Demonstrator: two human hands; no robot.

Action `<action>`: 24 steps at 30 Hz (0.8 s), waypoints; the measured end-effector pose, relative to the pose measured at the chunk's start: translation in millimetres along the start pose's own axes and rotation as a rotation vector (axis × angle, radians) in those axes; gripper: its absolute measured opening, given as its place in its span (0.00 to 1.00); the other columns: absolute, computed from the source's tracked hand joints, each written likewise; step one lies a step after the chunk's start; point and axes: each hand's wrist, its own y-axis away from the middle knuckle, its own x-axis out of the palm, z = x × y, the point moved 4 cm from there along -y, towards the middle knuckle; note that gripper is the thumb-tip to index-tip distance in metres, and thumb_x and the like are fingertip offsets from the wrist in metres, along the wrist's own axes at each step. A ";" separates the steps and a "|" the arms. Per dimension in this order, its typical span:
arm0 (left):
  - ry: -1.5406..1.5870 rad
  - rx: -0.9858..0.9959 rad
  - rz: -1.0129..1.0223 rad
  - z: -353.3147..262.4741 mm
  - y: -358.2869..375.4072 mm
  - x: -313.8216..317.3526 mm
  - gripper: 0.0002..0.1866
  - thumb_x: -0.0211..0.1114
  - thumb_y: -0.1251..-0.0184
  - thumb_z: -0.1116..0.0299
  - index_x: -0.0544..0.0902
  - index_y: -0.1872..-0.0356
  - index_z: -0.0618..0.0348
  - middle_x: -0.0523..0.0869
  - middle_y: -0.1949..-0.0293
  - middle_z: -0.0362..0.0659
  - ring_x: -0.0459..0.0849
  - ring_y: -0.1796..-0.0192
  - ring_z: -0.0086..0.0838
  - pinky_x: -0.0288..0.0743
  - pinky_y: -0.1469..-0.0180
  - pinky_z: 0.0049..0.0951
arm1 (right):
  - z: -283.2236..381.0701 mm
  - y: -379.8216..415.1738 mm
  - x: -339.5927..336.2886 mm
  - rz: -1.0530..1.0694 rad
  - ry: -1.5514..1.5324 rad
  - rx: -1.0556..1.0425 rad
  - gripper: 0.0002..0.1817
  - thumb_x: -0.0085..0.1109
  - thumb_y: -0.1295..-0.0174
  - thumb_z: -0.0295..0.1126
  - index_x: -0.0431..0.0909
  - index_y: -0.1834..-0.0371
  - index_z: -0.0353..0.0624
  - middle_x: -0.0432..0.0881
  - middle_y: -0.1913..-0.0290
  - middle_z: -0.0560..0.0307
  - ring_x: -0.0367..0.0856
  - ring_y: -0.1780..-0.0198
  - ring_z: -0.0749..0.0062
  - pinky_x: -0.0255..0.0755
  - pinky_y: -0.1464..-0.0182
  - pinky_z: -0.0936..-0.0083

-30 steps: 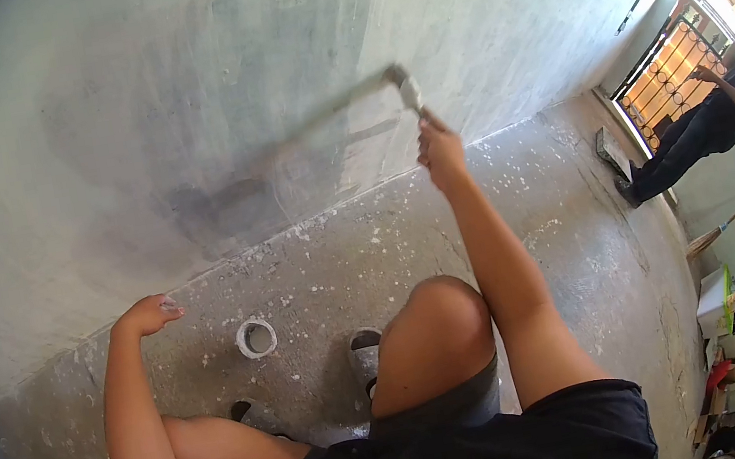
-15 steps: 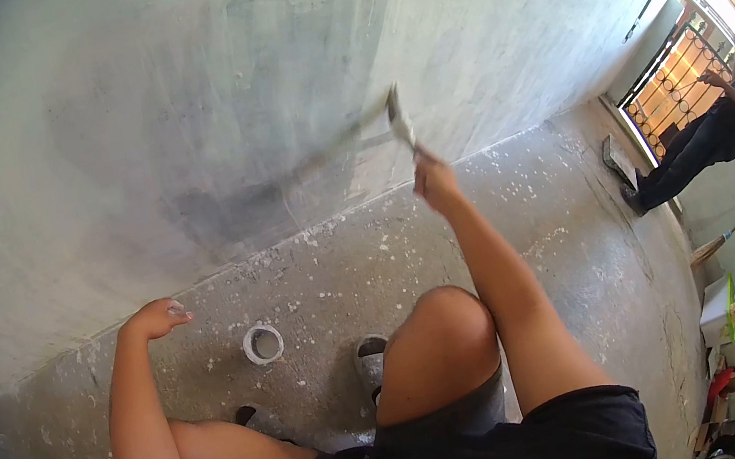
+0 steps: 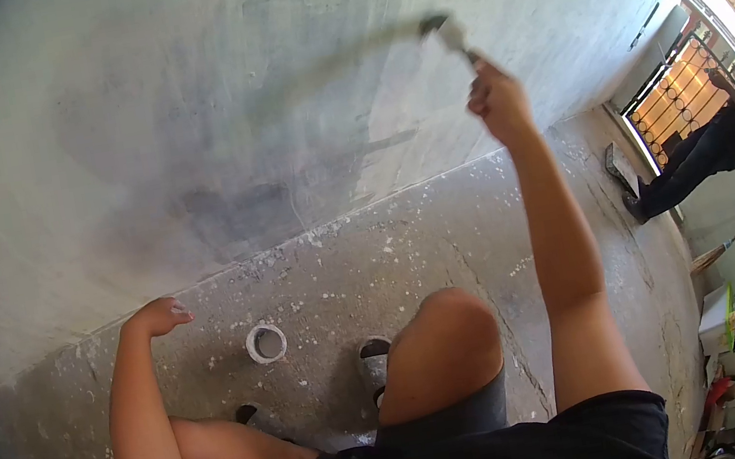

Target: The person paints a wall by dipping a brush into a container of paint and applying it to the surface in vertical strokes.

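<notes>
My right hand (image 3: 499, 98) is wrapped round the handle of a paintbrush (image 3: 451, 34), raised at the wall (image 3: 304, 9). The brush has a pale middle and a dark tip that meets or nearly meets the wall. A blurred dark band stretches left from the tip, seemingly its shadow. Low on the left, my left hand (image 3: 162, 316) hangs near the wall's base, fingers loosely bent and smeared with white; I see nothing held in it. Right of it, a small round white-rimmed container (image 3: 265, 344) stands on the floor, grey inside.
The concrete floor (image 3: 411, 261) is spattered with white specks. My slippered foot (image 3: 374, 363) is right of the container. At far right, another person (image 3: 719, 140) stands by a barred opening (image 3: 678, 98), with a tray-like object (image 3: 622, 168), a broom (image 3: 734, 237) and a crate (image 3: 718, 318) nearby.
My right hand and the brush have moved up and to the right along the wall, and the dark band has moved with them. My left hand and the container are almost unmoved.
</notes>
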 end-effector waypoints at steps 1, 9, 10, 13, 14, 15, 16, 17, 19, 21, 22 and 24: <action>-0.036 0.003 -0.004 -1.0 -2.5 -0.6 0.37 0.66 0.43 0.40 0.78 0.43 0.62 0.80 0.43 0.56 0.77 0.39 0.45 0.69 0.39 0.38 | 28.1 6.6 6.1 0.013 -0.025 -0.079 0.19 0.52 0.32 0.29 0.74 0.39 0.39 0.62 0.78 0.68 0.58 0.81 0.84 0.55 0.79 0.83; -0.184 0.080 0.024 -16.9 -13.1 -2.9 0.36 0.61 0.39 0.39 0.78 0.45 0.64 0.80 0.44 0.58 0.77 0.40 0.47 0.69 0.38 0.42 | 57.3 88.4 83.0 0.385 0.604 -0.196 0.22 0.56 0.35 0.28 0.74 0.38 0.36 0.73 0.76 0.64 0.68 0.72 0.83 0.66 0.70 0.84; -0.200 0.103 0.034 -25.8 -5.6 -6.1 0.34 0.62 0.39 0.40 0.79 0.45 0.61 0.80 0.44 0.57 0.77 0.40 0.47 0.69 0.38 0.42 | 37.1 102.7 105.5 0.531 0.826 -0.236 0.20 0.56 0.36 0.28 0.76 0.40 0.39 0.80 0.68 0.59 0.74 0.68 0.79 0.70 0.63 0.81; -0.092 0.147 -0.082 -17.7 -6.0 -8.1 0.34 0.63 0.40 0.39 0.79 0.45 0.59 0.79 0.42 0.56 0.76 0.39 0.46 0.68 0.37 0.41 | -21.6 158.6 172.9 1.016 1.148 -0.163 0.18 0.57 0.39 0.27 0.80 0.44 0.48 0.83 0.48 0.49 0.84 0.50 0.63 0.73 0.46 0.71; -0.116 0.115 -0.035 -17.2 -7.3 -7.3 0.34 0.63 0.40 0.39 0.79 0.44 0.58 0.78 0.42 0.55 0.75 0.38 0.46 0.68 0.37 0.41 | -51.3 169.0 185.7 1.194 1.169 -0.212 0.19 0.56 0.41 0.26 0.81 0.45 0.50 0.84 0.51 0.50 0.82 0.50 0.55 0.74 0.46 0.66; -0.143 0.085 0.016 -17.4 -7.5 -4.9 0.34 0.63 0.40 0.39 0.79 0.43 0.57 0.78 0.41 0.54 0.75 0.37 0.46 0.68 0.36 0.41 | -74.5 182.7 200.3 1.322 1.305 -0.211 0.19 0.57 0.40 0.27 0.81 0.45 0.52 0.85 0.54 0.49 0.83 0.54 0.56 0.75 0.50 0.66; -0.132 0.083 0.015 -17.2 -6.0 -3.5 0.34 0.63 0.40 0.39 0.79 0.43 0.57 0.78 0.41 0.54 0.75 0.37 0.46 0.68 0.36 0.41 | -96.4 198.7 213.7 1.446 1.440 -0.212 0.19 0.57 0.39 0.28 0.81 0.45 0.54 0.85 0.57 0.47 0.83 0.58 0.57 0.75 0.54 0.66; -0.151 0.059 0.023 -14.6 -3.9 -2.4 0.34 0.63 0.40 0.39 0.78 0.42 0.57 0.78 0.40 0.54 0.74 0.37 0.46 0.68 0.36 0.41 | -121.0 212.0 221.9 1.538 1.495 -0.245 0.20 0.56 0.39 0.28 0.81 0.44 0.58 0.85 0.58 0.49 0.83 0.59 0.55 0.76 0.54 0.64; -0.163 0.030 0.034 -9.9 -1.7 0.0 0.35 0.63 0.40 0.39 0.78 0.41 0.57 0.78 0.40 0.53 0.74 0.37 0.46 0.68 0.36 0.41 | -164.5 236.8 234.9 1.666 1.604 -0.297 0.20 0.57 0.42 0.27 0.83 0.48 0.60 0.85 0.59 0.51 0.83 0.57 0.54 0.78 0.55 0.62; -0.218 0.026 0.063 -7.8 -3.6 3.2 0.35 0.63 0.40 0.40 0.77 0.40 0.57 0.77 0.39 0.53 0.74 0.36 0.46 0.67 0.36 0.41 | -193.0 257.2 244.1 1.713 1.661 -0.312 0.18 0.59 0.45 0.28 0.85 0.52 0.58 0.85 0.58 0.53 0.84 0.53 0.56 0.80 0.55 0.63; -0.210 0.025 0.069 -5.8 -6.0 3.3 0.35 0.63 0.40 0.40 0.77 0.40 0.57 0.77 0.39 0.53 0.74 0.36 0.46 0.67 0.36 0.41 | -204.1 265.2 249.1 1.753 1.675 -0.397 0.15 0.59 0.45 0.27 0.86 0.55 0.55 0.86 0.59 0.53 0.85 0.55 0.57 0.80 0.57 0.63; -0.182 0.064 0.035 -3.2 -7.3 2.4 0.36 0.64 0.41 0.40 0.76 0.40 0.58 0.76 0.39 0.54 0.74 0.36 0.46 0.68 0.36 0.41 | -227.8 278.0 251.6 1.802 1.686 -0.484 0.12 0.59 0.46 0.27 0.86 0.59 0.52 0.86 0.59 0.53 0.86 0.56 0.58 0.81 0.59 0.64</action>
